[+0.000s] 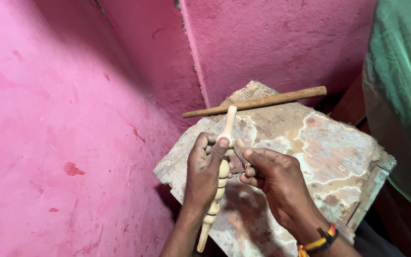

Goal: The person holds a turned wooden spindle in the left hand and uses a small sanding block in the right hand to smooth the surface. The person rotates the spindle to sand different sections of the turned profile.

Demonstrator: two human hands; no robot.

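My left hand [204, 166] grips a pale turned wooden spindle [223, 173] around its middle, thumb pressed near a narrow neck. The spindle runs from a slim tip near the top down to a thin end by my wrist. My right hand [274, 178] pinches a small dark tool or piece [240, 152] against the spindle's side, just right of my left thumb. Both hands hover over a worn wooden board [329, 157].
A long brown wooden stick [258, 102] lies across the board's far edge. Pink plastered walls [63, 119] close in at left and behind. A green cloth [403, 95] hangs at the right. Bangles circle my right wrist [319, 242].
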